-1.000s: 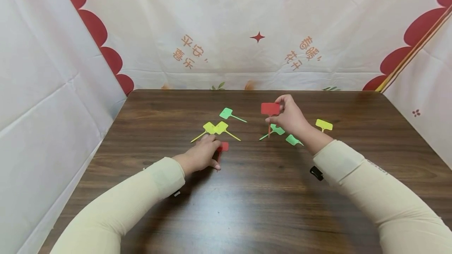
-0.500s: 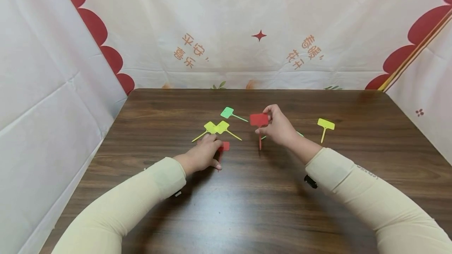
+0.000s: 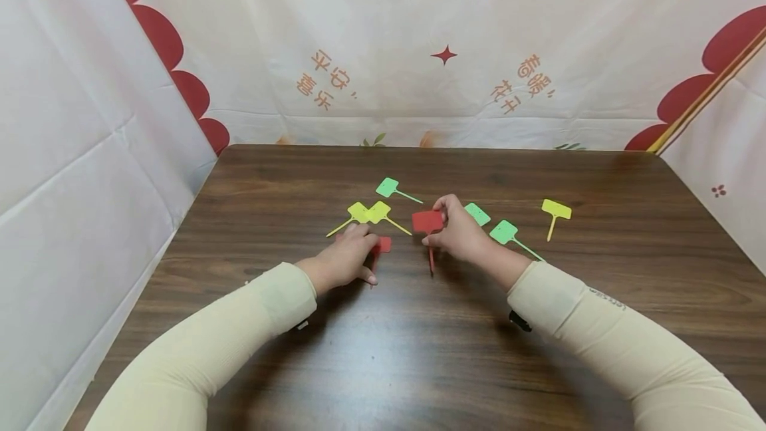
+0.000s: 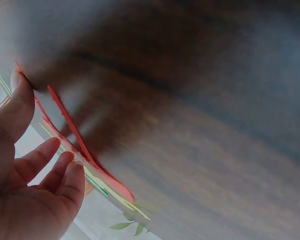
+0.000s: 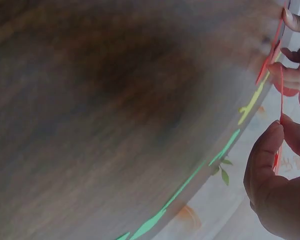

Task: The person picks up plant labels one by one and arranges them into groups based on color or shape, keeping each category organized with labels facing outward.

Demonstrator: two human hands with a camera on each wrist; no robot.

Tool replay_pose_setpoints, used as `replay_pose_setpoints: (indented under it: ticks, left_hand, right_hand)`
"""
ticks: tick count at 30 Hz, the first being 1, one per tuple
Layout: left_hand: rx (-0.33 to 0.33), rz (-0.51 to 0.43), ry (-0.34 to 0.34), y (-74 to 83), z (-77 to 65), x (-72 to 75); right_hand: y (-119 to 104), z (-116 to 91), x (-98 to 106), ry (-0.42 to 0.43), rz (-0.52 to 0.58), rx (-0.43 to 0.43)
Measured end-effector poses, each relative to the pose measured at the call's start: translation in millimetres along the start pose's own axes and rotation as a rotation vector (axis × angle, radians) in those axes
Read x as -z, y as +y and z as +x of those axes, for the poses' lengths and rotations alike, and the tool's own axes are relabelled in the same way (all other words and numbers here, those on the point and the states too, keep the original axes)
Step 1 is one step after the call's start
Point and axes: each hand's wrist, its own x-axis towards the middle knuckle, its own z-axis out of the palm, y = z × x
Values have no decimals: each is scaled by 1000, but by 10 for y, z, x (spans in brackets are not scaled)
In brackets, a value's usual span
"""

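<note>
My right hand (image 3: 459, 231) pinches a red plant label (image 3: 427, 221) by its side. The label is raised above the table, its stem pointing down. My left hand (image 3: 347, 255) rests low over red plant labels (image 3: 384, 245) lying on the table and hides much of them. In the left wrist view, two red stems show, and the left thumb (image 4: 21, 100) touches the tip of one red label (image 4: 65, 117), with the other fingers loosely bent near the heads. Just beyond the left hand, two yellow plant labels (image 3: 379, 212) lie with their heads overlapping.
A green label (image 3: 387, 187) lies at the back middle. Two more green labels (image 3: 504, 231) lie behind and beside the right forearm. Farther right is a yellow label (image 3: 556, 209). A printed white cloth (image 3: 383, 52) hangs behind the brown wooden table (image 3: 371, 364).
My right hand has carried the red label left and toward me, closer to the left hand. The green labels behind it have come back into view. My left hand stays in place.
</note>
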Motion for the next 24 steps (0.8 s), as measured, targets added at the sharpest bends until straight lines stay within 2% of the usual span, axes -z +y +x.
replay_pose_setpoints:
  ticks: [10,17,24]
  left_hand:
    - [10,10,-1,13,0,-1]
    - [8,12,-6,17,3,4]
    - [-6,8,-10,16,0,6]
  right_hand:
    - [-11,3,-81,5,-43,9]
    - [21,13,-156,-28,-18,6]
    - [31,4,-200,-48,-69,-5]
